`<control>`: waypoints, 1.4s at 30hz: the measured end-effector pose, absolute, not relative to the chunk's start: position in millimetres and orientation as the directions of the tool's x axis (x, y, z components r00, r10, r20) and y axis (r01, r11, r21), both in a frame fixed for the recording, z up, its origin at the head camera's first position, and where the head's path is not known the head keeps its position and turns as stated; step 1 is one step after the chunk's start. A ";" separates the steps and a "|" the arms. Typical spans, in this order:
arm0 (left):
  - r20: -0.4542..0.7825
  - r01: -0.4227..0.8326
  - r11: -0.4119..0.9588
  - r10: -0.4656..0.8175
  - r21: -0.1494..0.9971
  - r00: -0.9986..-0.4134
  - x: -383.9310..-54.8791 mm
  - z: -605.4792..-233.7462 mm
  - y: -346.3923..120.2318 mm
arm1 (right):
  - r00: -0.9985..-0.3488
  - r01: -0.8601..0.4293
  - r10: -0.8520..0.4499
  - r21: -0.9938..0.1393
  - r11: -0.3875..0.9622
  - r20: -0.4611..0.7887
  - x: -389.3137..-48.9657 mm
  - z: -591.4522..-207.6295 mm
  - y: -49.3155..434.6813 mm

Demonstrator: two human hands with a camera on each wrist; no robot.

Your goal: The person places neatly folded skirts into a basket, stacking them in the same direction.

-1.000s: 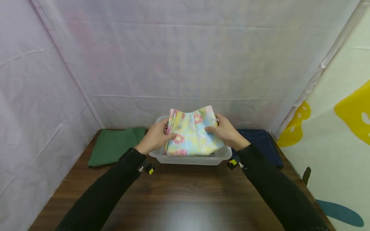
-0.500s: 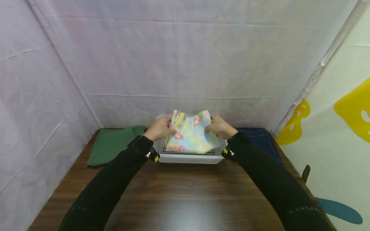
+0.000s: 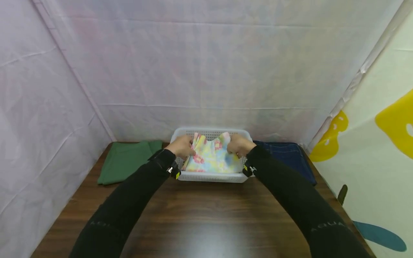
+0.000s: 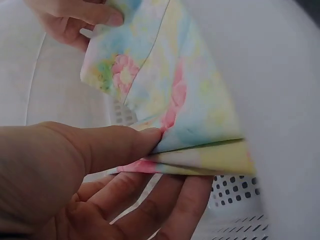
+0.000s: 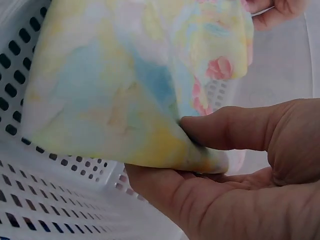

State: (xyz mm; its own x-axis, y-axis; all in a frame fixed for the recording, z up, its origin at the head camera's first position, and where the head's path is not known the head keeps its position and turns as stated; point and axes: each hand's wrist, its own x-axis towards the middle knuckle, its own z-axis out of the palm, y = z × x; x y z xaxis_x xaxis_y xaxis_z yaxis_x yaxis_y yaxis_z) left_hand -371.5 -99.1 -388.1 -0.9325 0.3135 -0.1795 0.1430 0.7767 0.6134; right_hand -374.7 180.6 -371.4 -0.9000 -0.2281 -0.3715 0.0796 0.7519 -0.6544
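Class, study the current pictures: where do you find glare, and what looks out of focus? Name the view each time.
Head view: a pale glare patch on the dark table; left wrist view: a pale blurred shape down the right side, probably the rim of the basket close to the lens; right wrist view: no strong glare on the floral cloth.

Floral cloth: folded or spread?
Folded. In the left wrist view, the floral cloth shows stacked layers along its edge, pinched by the left hand.
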 end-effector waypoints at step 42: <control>0.314 0.343 0.757 0.190 0.557 -0.930 -298.5 -406.1 -185.6 | -0.917 -0.363 -0.388 -0.605 0.708 0.096 -293.5 -383.7 190.9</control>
